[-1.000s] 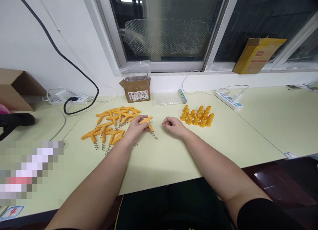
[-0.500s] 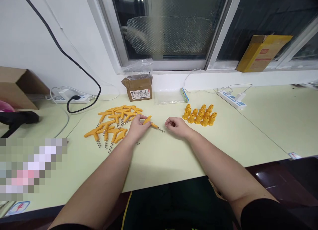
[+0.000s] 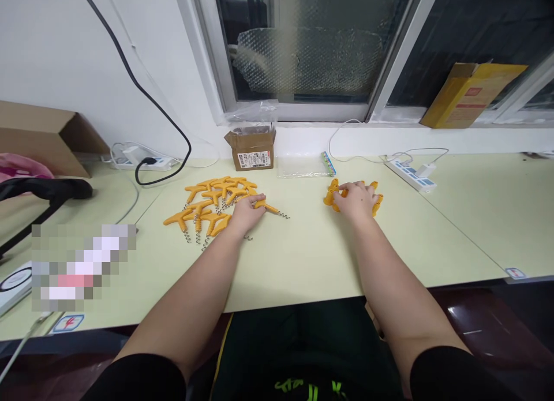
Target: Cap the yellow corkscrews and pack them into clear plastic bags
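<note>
My left hand (image 3: 247,215) is closed on the yellow T-shaped handle of a corkscrew (image 3: 272,208). The metal spiral points right, over the table. Beside and behind that hand lies a pile of similar yellow corkscrews (image 3: 212,196), their spirals toward me. On the right, my right hand (image 3: 358,200) reaches down over a group of small yellow plastic caps (image 3: 332,194). It covers most of them, and its fingertips are hidden among them, so I cannot see whether it grips one.
A small cardboard box (image 3: 253,150) and a clear plastic bag (image 3: 303,165) lie along the wall. Power strips (image 3: 409,175) with cables stand at both sides. A black cable (image 3: 134,81) hangs at left, near a larger carton (image 3: 38,135) and a pixelated patch.
My right hand has moved right and away from me, from beside the corkscrew's spiral to the yellow caps. My left hand still holds the corkscrew. The view has shifted slightly.
</note>
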### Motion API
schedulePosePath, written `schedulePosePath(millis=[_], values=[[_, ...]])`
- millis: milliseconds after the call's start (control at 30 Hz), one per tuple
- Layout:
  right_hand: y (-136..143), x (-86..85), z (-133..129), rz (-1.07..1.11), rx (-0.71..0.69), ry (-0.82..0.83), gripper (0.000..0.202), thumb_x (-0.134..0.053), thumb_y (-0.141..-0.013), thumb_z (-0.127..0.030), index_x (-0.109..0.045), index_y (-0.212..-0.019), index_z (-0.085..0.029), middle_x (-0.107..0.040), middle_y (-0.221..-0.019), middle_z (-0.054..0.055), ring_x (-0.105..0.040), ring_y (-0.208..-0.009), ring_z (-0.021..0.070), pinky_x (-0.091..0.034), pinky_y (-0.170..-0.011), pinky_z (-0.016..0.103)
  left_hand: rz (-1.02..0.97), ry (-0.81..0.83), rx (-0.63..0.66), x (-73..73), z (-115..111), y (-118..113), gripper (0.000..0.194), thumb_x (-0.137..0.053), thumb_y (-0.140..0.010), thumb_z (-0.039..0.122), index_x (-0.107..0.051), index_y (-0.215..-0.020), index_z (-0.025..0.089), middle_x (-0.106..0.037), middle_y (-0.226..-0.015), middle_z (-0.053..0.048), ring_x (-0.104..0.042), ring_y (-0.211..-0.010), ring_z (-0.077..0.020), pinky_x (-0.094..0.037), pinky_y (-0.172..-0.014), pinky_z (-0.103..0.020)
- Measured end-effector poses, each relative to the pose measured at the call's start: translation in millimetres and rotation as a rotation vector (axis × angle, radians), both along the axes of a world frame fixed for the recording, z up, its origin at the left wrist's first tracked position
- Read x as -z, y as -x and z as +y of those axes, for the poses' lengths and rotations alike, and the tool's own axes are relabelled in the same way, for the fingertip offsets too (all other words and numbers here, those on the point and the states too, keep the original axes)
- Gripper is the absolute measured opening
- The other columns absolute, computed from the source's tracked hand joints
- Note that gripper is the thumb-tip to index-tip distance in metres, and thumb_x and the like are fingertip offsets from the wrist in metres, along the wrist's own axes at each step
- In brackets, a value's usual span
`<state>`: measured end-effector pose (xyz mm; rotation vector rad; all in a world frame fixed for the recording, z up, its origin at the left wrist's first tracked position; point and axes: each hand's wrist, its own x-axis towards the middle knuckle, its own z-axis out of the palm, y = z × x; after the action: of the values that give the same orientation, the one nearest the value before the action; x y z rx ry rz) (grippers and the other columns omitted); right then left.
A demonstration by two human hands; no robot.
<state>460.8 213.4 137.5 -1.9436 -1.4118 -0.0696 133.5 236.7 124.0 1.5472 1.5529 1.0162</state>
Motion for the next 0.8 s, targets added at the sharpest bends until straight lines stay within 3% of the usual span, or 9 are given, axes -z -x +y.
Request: schedulePosePath(millis=[200, 333, 533, 633, 800], values=[[4, 13.4, 7, 0.007, -0.054, 0.053, 0.022, -0.062, -0.081, -0.040, -0.073, -0.088, -0.022, -0.071, -0.094, 0.015, -0.049, -0.111, 0.0422, -0.028, -0.097, 0.067, -0.140, 0.048, -0.025, 3.4, 2, 0, 0.042, -0.080, -0.069, 0.025, -0.077, -0.110, 0.017, -0.078, -0.087, -0.008, -0.075, -0.086, -0.0248, -0.060, -0.088, -0.039], [5, 10.9, 8, 0.007, -0.053, 0.054, 0.028, -0.067, -0.077, -0.040, -0.074, -0.098, -0.023, -0.072, -0.093, 0.014, -0.050, -0.109, 0.0409, -0.030, -0.095, 0.064, -0.354, 0.036, -0.009, -0.7, 1, -4, 0.027, -0.078, -0.074, 0.024, -0.070, -0.099, 0.016, -0.075, -0.089, -0.006, -0.076, -0.081, -0.0204, -0.062, -0.085, -0.035], [13, 8.6, 9, -0.034, -0.081, 0.081, 0.021, -0.071, -0.075, -0.036, -0.076, -0.090, -0.022, -0.073, -0.096, 0.016, -0.050, -0.110, 0.0418, -0.031, -0.095, 0.062, -0.219, -0.002, 0.077, -10.0, -4, -3, 0.032, -0.077, -0.080, 0.039, -0.070, -0.101, 0.016, -0.069, -0.075, -0.003, -0.065, -0.061, -0.0159, -0.055, -0.060, -0.028], [18, 4.2, 7, -0.041, -0.111, -0.002, 0.017, -0.070, -0.076, -0.034, -0.074, -0.088, -0.022, -0.073, -0.101, 0.015, -0.051, -0.111, 0.0403, -0.033, -0.098, 0.061, -0.262, -0.029, 0.093, -9.4, -1, -2, 0.034, -0.078, -0.080, 0.046, -0.073, -0.095, 0.015, -0.068, -0.080, -0.003, -0.060, -0.065, -0.0123, -0.051, -0.062, -0.024], [30, -0.9, 1, 0.183, -0.380, -0.262, 0.021, -0.065, -0.084, -0.037, -0.064, -0.099, -0.022, -0.073, -0.110, 0.012, -0.062, -0.110, 0.0302, -0.046, -0.100, 0.048, -0.663, 0.089, 0.061, -6.9, 5, -5, 0.034, -0.082, -0.079, 0.042, -0.068, -0.096, 0.016, -0.065, -0.083, -0.002, -0.065, -0.075, -0.0124, -0.058, -0.080, -0.028]])
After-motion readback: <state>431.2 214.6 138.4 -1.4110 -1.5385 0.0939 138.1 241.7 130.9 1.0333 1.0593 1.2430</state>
